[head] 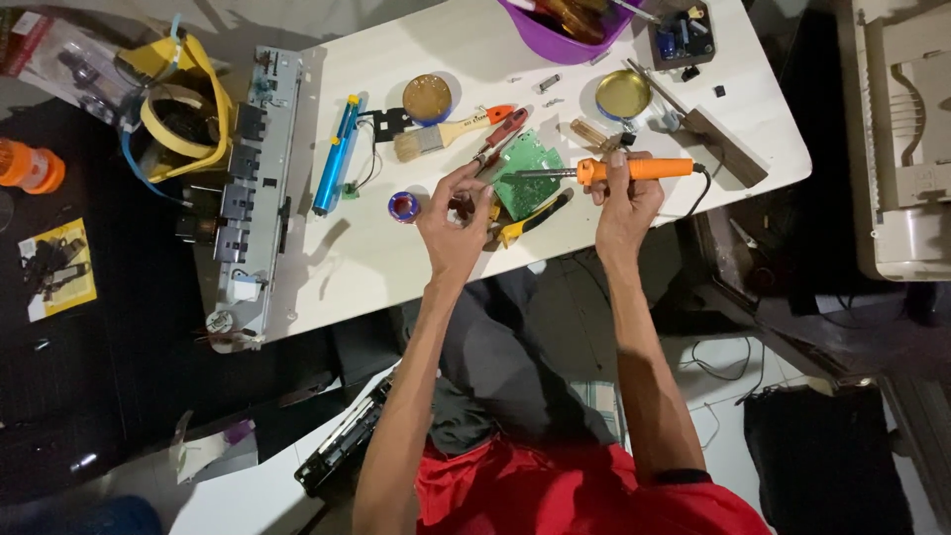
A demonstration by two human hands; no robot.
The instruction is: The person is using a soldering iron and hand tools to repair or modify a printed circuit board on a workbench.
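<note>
A green circuit board (525, 173) lies near the front edge of a white worktop (396, 267), tilted, with yellow-handled pliers (530, 220) just beside it. The right hand (626, 193) is wrapped around the orange handle of a soldering iron (614, 169), whose metal tip reaches left over the board. The left hand (458, 213) hovers at the board's left edge, fingers pinched together on something too small to make out.

Further out on the worktop sit a small spool (403, 206), a paintbrush (436, 137), a blue desoldering pump (337, 154), a red-handled screwdriver (500, 131), two round tins (427, 97) and a purple bowl (565, 40) at the far edge. A long grey metal chassis (253, 188) lies along the worktop's left end, a yellow coil of strap (183, 109) beside it.

Around the worktop the floor is dark to the left, with an orange container (30, 166) on it; a beige machine (906, 139) stands at the right.
</note>
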